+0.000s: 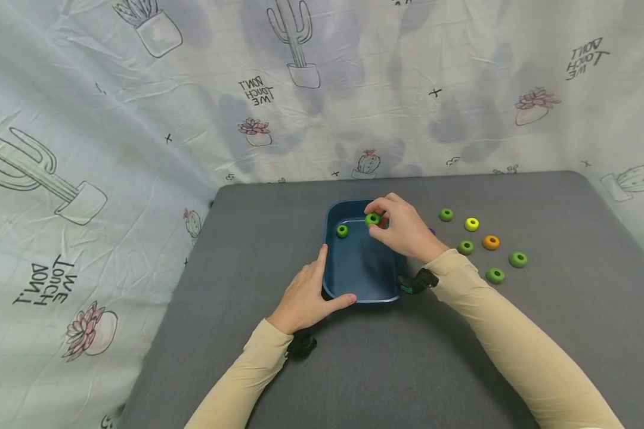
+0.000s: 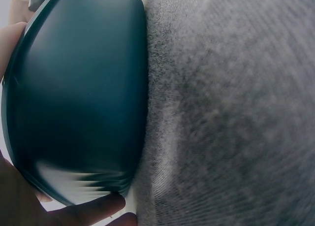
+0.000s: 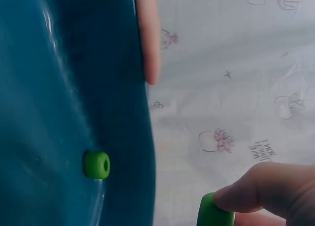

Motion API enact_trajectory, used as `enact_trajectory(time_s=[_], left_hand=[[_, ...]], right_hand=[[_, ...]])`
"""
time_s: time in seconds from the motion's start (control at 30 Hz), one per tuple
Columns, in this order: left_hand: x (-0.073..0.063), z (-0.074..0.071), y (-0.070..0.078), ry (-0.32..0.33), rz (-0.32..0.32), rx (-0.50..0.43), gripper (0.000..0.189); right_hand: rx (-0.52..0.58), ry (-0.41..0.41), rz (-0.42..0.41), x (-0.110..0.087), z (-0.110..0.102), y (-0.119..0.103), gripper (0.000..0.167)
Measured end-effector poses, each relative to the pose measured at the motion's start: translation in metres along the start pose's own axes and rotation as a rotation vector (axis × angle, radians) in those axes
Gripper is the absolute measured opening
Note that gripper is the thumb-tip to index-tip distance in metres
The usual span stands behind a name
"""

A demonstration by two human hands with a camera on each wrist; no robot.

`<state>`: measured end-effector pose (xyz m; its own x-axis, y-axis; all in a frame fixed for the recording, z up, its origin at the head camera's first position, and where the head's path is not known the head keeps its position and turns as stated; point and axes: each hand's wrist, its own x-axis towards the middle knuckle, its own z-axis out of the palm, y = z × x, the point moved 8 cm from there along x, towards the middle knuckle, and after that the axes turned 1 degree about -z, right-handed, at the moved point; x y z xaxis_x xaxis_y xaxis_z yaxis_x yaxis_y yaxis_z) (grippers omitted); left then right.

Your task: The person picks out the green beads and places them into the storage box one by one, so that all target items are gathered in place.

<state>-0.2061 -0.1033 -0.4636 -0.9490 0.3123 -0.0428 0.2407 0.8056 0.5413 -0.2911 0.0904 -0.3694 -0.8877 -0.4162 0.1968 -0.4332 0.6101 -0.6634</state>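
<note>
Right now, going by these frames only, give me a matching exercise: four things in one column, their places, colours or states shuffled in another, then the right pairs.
1. Left hand
2. Right hand
3. Orange bead
4. Tray

A. pinching a green bead
B. blue
C. touching the tray's near left corner
D. on the table, right of the tray

Pairs: 1-C, 2-A, 3-D, 4-B

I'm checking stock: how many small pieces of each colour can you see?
Green round, holed beads: 6
Yellow round, holed bead: 1
Orange round, holed bead: 1
Purple piece, mostly hidden, shape unclear: 1
Total: 9 visible
</note>
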Motion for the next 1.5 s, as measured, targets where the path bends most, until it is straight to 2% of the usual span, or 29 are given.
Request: enact_trajectory(time_s=[0.4, 0.77, 1.13, 1.5], left_hand=[[0.001, 0.001, -0.001, -0.006, 0.004, -0.009, 0.122], [0.001, 0.001, -0.002, -0.004, 0.008, 0.001, 0.122], [0.001, 0.001, -0.001, 0.005, 0.015, -0.002, 0.122], [0.001, 0.001, -0.002, 0.001, 0.014, -0.009, 0.122]], right_hand=[[0.01, -0.065, -0.005, 0.025, 0.025, 0.007, 0.029], [-0.057, -0.137, 0.063, 0.041, 0.047, 0.02, 0.032], [-0.124, -0.187, 0.108, 0.049, 0.064, 0.034, 0.032], [-0.145, -0.223, 0.097, 0.051, 0.072, 0.04, 0.033]])
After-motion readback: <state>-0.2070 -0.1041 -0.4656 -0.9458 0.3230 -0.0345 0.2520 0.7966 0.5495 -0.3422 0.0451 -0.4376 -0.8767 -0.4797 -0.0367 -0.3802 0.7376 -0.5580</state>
